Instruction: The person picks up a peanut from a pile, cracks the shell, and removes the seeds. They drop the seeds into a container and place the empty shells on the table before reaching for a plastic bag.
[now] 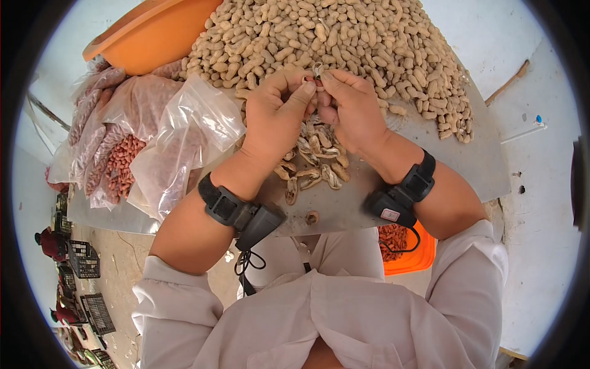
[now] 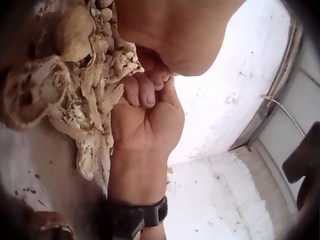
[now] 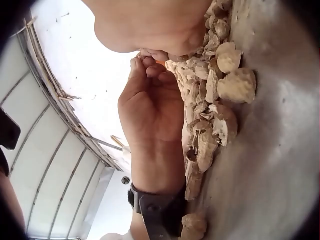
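Both hands meet at the near edge of a big heap of unshelled peanuts (image 1: 344, 37). The right hand (image 1: 356, 111) pinches an opened peanut shell (image 1: 318, 69) between thumb and forefinger. Against it, the left hand (image 1: 278, 114) has its thumb and forefinger pressed together, with something small and reddish at the tips. Other fingers of both hands are curled inward. Below the hands lie split empty shells (image 1: 316, 150) on the metal table (image 1: 362, 203). In both wrist views the fingertips are largely hidden behind the nearer hand.
Clear plastic bags (image 1: 190, 129) of reddish kernels lie on the left, beside an orange basin (image 1: 147, 37). An orange container (image 1: 424, 252) of red kernels stands below the table edge. A shell piece (image 1: 312, 217) sits near that edge. Black crates (image 1: 83, 258) and people are at far left.
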`<state>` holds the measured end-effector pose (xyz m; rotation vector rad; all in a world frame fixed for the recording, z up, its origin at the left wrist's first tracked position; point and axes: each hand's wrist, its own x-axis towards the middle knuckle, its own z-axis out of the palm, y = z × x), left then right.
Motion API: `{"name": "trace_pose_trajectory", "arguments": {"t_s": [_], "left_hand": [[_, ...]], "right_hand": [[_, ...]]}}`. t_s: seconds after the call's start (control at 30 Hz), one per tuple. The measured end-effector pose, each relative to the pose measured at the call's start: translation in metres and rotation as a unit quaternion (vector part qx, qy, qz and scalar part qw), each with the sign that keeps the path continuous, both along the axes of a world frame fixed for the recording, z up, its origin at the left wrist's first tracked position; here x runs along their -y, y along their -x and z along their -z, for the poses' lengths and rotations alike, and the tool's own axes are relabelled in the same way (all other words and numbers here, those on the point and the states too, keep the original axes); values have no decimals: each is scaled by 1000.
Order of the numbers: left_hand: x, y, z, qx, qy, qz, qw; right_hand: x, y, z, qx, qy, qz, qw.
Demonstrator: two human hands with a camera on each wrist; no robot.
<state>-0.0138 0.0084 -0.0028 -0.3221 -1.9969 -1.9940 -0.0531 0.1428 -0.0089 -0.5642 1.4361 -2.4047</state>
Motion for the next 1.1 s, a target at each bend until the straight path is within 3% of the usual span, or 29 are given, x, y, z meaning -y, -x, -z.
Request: {"name": "trace_pose_trajectory", "arguments": {"t_s": [0.27,0.4,0.5,0.7,0.8,0.9,1.03,1.1], "left_hand": [[4,0,3,-127,149,-49,979],[8,4,-1,-238,298,-94,920],[7,5,-2,-294,322,-118,892],[7,7,0,-292,297,-109,902],[6,-1,-5,-205,199,-102,953],[14,-6,-9,-67,19,-5,998],[18,-6,-9,7,-44,47,998],[22,-5,-10,13,8,51,999]], "right_hand": [[-2,0,-2,143,99,-61,983],[0,-3,-7,172,105,-41,979],[0,0,-5,203,123,-35,971],[-1,-1,-7,192,109,-42,974],[-9,10,-6,175,52,-52,982],[-22,23,-13,61,-9,-9,998],[-32,33,-22,-69,-173,78,979],[-34,39,-18,-194,-289,123,929]]}}
